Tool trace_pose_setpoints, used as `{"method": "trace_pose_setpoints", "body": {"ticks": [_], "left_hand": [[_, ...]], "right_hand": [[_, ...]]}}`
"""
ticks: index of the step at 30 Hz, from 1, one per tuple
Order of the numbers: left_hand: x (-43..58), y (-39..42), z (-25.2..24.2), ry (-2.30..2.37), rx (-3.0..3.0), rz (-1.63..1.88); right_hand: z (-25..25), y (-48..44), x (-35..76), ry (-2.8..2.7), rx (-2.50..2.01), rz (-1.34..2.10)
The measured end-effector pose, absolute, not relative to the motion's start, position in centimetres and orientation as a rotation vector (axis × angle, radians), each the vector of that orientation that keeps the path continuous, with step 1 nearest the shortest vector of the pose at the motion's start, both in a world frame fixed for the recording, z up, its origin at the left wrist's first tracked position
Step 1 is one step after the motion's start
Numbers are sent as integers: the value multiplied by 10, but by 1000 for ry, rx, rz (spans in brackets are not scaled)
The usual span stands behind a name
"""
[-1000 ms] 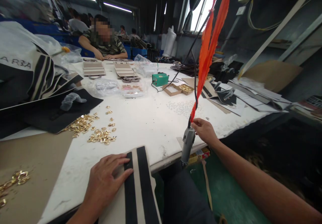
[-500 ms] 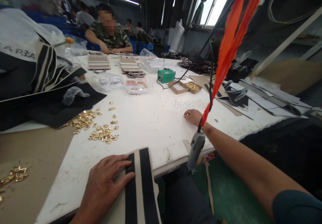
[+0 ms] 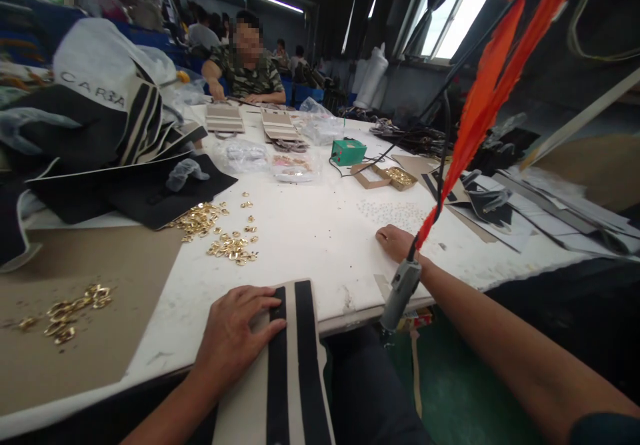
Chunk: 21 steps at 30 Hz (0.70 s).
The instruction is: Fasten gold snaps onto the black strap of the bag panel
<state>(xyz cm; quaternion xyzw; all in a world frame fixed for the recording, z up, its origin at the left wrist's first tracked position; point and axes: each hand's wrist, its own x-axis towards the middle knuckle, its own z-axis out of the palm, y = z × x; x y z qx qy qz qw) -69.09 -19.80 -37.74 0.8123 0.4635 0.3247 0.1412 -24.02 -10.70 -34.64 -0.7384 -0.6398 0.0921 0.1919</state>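
Observation:
My left hand (image 3: 243, 328) lies on a beige panel with black stripes (image 3: 306, 338) at the table's near edge. Its fingers are spread, with thumb and fingertips resting on one black stripe. My right hand (image 3: 396, 241) rests low on the white tabletop with curled fingers pressed together; anything between them is too small to make out. Just beyond it lie scattered tiny clear pieces (image 3: 393, 213). A grey electric screwdriver (image 3: 403, 291) hangs by a cord and orange cloth strip (image 3: 493, 91), in front of my right wrist.
Gold metal fittings (image 3: 233, 248) lie in piles to the left, with more on brown board (image 3: 145, 285). Black panels (image 3: 180, 195) are heaped behind. Farther off are a green box (image 3: 349, 153), a carton of gold parts (image 3: 400, 177) and a seated co-worker (image 3: 250, 75).
The view has swung left, so everything sits farther right in the picture. My left hand stays on the striped panel. My right hand remains by the tiny pieces, its fingers drawn closer together.

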Motion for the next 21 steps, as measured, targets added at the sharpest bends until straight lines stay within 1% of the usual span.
{"method": "trace_pose_setpoints", "body": {"ticks": [5,8,10,11,13,15,18,21], "left_hand": [[-686,-208,-367,1383,2265,890],[-685,-212,-365,1400,2246,898],[-685,-214,-365,1396,2246,897],[-685,-214,-366,1393,2250,891],[-685,-215,-366,1396,2258,883],[-685,-215,-366,1402,2263,880],[-684,-215,-367,1404,2252,884],[-684,-216,-367,1406,2254,881]], "right_hand": [[-328,-153,-226,-1370,-1980,408],[-305,-215,-224,-997,-1844,368],[-291,-263,-238,-853,-1733,349],[-286,-285,-251,-817,-1780,303],[-281,-321,-286,-838,-1886,341],[-284,-337,-331,-960,-1850,574],[-297,-320,-398,-1253,-1666,1032],[-310,-277,-447,-1464,-1495,1230]]}}
